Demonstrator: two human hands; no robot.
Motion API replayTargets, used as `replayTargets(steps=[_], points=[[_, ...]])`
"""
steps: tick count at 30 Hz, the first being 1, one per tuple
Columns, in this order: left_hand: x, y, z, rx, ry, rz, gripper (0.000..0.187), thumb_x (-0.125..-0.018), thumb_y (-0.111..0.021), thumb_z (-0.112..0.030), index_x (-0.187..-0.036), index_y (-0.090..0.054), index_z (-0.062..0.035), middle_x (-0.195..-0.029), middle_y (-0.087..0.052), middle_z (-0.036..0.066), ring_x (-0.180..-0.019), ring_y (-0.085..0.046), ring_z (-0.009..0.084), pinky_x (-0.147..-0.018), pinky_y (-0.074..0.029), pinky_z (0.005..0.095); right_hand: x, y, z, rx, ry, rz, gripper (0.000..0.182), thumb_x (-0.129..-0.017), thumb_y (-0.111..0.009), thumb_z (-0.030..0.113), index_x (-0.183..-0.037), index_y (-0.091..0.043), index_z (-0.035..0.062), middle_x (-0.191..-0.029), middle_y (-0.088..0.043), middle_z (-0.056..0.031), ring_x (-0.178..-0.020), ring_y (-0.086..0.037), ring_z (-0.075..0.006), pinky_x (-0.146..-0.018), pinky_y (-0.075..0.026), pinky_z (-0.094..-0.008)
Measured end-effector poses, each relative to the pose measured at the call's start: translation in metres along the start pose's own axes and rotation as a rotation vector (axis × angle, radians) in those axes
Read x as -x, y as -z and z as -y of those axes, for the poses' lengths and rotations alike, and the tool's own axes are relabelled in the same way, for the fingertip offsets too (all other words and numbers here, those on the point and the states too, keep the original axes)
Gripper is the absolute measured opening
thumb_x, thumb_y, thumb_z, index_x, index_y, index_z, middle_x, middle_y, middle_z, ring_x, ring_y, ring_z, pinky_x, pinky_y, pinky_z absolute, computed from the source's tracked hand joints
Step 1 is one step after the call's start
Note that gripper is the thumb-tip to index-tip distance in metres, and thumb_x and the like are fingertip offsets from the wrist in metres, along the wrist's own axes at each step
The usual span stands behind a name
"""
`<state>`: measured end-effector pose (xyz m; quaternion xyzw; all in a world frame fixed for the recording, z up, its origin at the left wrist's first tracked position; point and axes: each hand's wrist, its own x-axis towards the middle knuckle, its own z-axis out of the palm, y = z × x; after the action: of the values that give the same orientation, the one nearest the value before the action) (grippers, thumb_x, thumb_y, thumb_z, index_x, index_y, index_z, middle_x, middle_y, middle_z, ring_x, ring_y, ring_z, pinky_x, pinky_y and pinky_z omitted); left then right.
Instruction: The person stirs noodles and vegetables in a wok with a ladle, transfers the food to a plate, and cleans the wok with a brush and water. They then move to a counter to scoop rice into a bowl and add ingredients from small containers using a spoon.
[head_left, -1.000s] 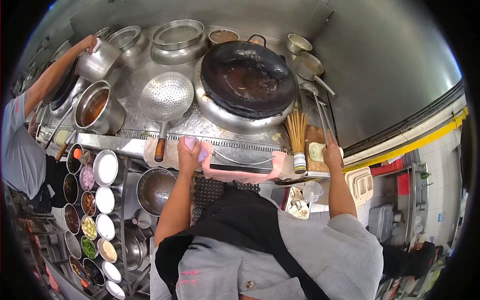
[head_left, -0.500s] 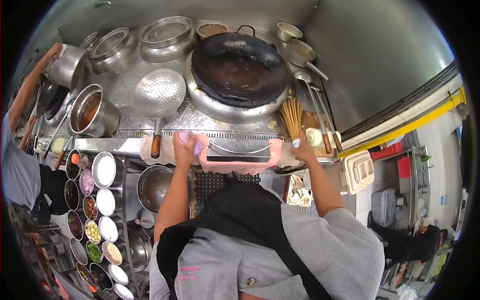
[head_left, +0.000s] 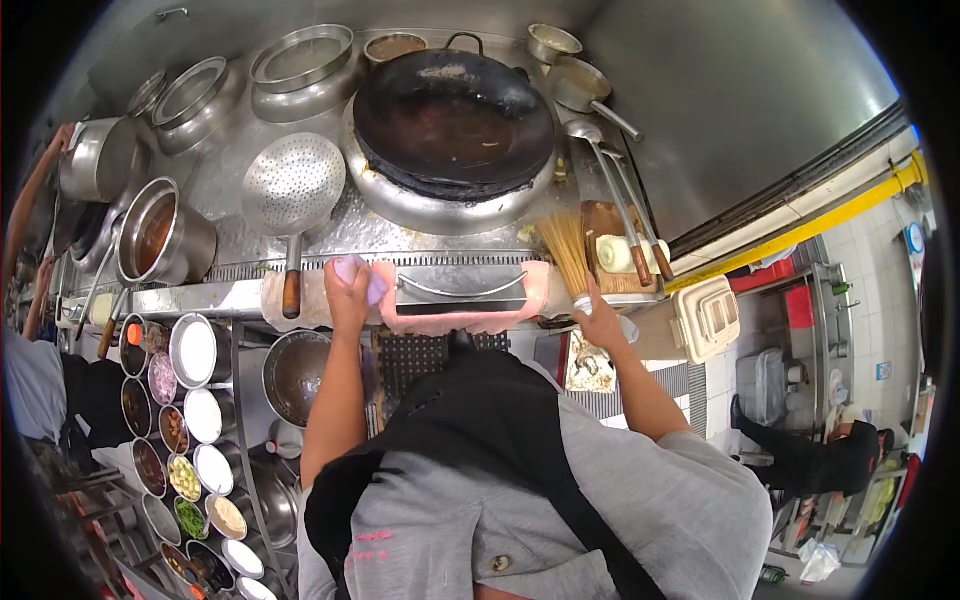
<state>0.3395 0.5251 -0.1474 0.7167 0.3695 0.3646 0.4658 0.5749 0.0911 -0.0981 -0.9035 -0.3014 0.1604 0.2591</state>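
Note:
My left hand (head_left: pixel 347 296) is closed round a crumpled purple cloth (head_left: pixel 361 280) at the front edge of the stove. My right hand (head_left: pixel 598 318) grips the white-bound handle of a bamboo brush (head_left: pixel 566 250), whose bristles point up and away over the stove edge. Between my hands a metal handle bar (head_left: pixel 462 286) is fixed at the front, with a pink cloth (head_left: pixel 460 321) around it. Behind them a black wok (head_left: pixel 455 120) rests tilted on its round burner, with a little liquid and small scraps inside.
A perforated strainer (head_left: pixel 293 185) and a pot of brown liquid (head_left: pixel 165 232) stand left. Two long-handled ladles (head_left: pixel 622 200) lie right, near a wooden board (head_left: pixel 603 222). Ingredient containers (head_left: pixel 185 478) fill the lower left. One person (head_left: pixel 35 380) is far left, another (head_left: pixel 825 460) far right.
The whole view has shifted, so the stove items appear further left and slightly higher. My right hand has turned the brush a little. My left hand still holds the purple cloth.

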Motion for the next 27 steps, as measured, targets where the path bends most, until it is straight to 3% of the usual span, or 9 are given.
replayTargets(steps=[3,6,7,11,16,17,22,24,27], points=[[-0.001,-0.001,0.008,0.038,-0.001,0.006,0.052,-0.085,-0.071,-0.02,-0.125,-0.048,0.0038,-0.117,-0.056,0.024,-0.11,-0.056,0.0353,-0.097,-0.043,0.0418,0.004,0.033,0.046,-0.238,-0.228,0.013,0.087,-0.084,-0.065,0.019,-0.154,-0.018,0.0003,-0.148,-0.04,-0.0279,-0.139,-0.04,-0.0364,-0.111,-0.034,-0.0385],[0.0,0.0,0.002,0.059,0.027,0.022,0.052,-0.086,-0.07,-0.02,-0.126,-0.048,0.0038,-0.118,-0.056,0.024,-0.109,-0.056,0.0349,-0.096,-0.043,0.0413,-0.003,0.042,0.045,-0.146,0.118,-0.304,0.084,-0.084,-0.065,0.018,-0.154,-0.021,0.0006,-0.147,-0.043,-0.0278,-0.14,-0.04,-0.0362,-0.113,-0.033,-0.038],[0.001,0.0,0.002,0.037,0.007,0.0,0.051,-0.086,-0.07,-0.02,-0.125,-0.048,0.0038,-0.117,-0.056,0.023,-0.107,-0.056,0.034,-0.095,-0.044,0.0407,-0.005,0.054,0.058,-0.192,0.083,-0.316,0.081,-0.084,-0.065,0.017,-0.152,-0.025,-0.0002,-0.148,-0.041,-0.0264,-0.14,-0.04,-0.0359,-0.114,-0.032,-0.0386],[0.004,0.0,-0.006,0.058,0.001,-0.023,0.048,-0.086,-0.07,-0.02,-0.122,-0.049,0.0035,-0.112,-0.057,0.022,-0.104,-0.056,0.0324,-0.094,-0.045,0.0396,-0.052,0.082,0.073,-0.43,0.268,-0.347,0.078,-0.083,-0.064,0.013,-0.151,-0.029,-0.0011,-0.147,-0.044,-0.0197,-0.134,-0.044,-0.0274,-0.112,-0.032,-0.0345],[0.006,-0.001,-0.009,0.009,-0.003,-0.046,0.048,-0.086,-0.07,-0.021,-0.122,-0.049,0.003,-0.112,-0.057,0.023,-0.104,-0.056,0.0328,-0.092,-0.045,0.0401,-0.113,0.142,0.153,-0.132,0.334,-0.124,0.072,-0.082,-0.064,0.011,-0.149,-0.038,0.0073,-0.142,-0.052,-0.0185,-0.121,-0.058,-0.0273,-0.096,-0.049,-0.0356],[0.006,-0.001,-0.009,-0.001,-0.004,-0.05,0.048,-0.086,-0.07,-0.021,-0.121,-0.049,0.0029,-0.112,-0.057,0.023,-0.104,-0.056,0.0329,-0.092,-0.045,0.0402,-0.135,0.137,0.152,-0.107,0.427,-0.153,0.067,-0.082,-0.066,0.015,-0.146,-0.045,0.0093,-0.136,-0.057,-0.0218,-0.118,-0.06,-0.0336,-0.092,-0.052,-0.0421],[0.008,-0.001,-0.018,-0.023,0.077,-0.081,0.047,-0.085,-0.071,-0.02,-0.122,-0.049,0.0012,-0.111,-0.058,0.022,-0.103,-0.057,0.0324,-0.092,-0.045,0.04,-0.232,0.102,0.195,0.48,0.316,0.18,0.051,-0.083,-0.066,0.026,-0.129,-0.059,0.0041,-0.112,-0.066,-0.0268,-0.108,-0.062,-0.0436,-0.095,-0.049,-0.05],[0.008,-0.001,-0.024,-0.021,0.116,-0.092,0.047,-0.085,-0.071,-0.02,-0.122,-0.049,0.0008,-0.111,-0.058,0.022,-0.102,-0.057,0.0316,-0.091,-0.045,0.0396,-0.294,0.073,0.198,0.509,0.294,0.106,0.043,-0.083,-0.065,0.025,-0.12,-0.063,0.0027,-0.11,-0.067,-0.0263,-0.107,-0.063,-0.0435,-0.094,-0.05,-0.0493],[0.011,-0.004,-0.012,0.049,0.119,-0.077,0.048,-0.086,-0.071,-0.021,-0.122,-0.049,0.0005,-0.11,-0.058,0.02,-0.102,-0.057,0.0288,-0.091,-0.046,0.0379,-0.36,0.045,0.203,0.354,0.211,-0.041,0.041,-0.085,-0.066,0.027,-0.119,-0.062,0.003,-0.108,-0.067,-0.0268,-0.104,-0.065,-0.0437,-0.093,-0.051,-0.0493]])
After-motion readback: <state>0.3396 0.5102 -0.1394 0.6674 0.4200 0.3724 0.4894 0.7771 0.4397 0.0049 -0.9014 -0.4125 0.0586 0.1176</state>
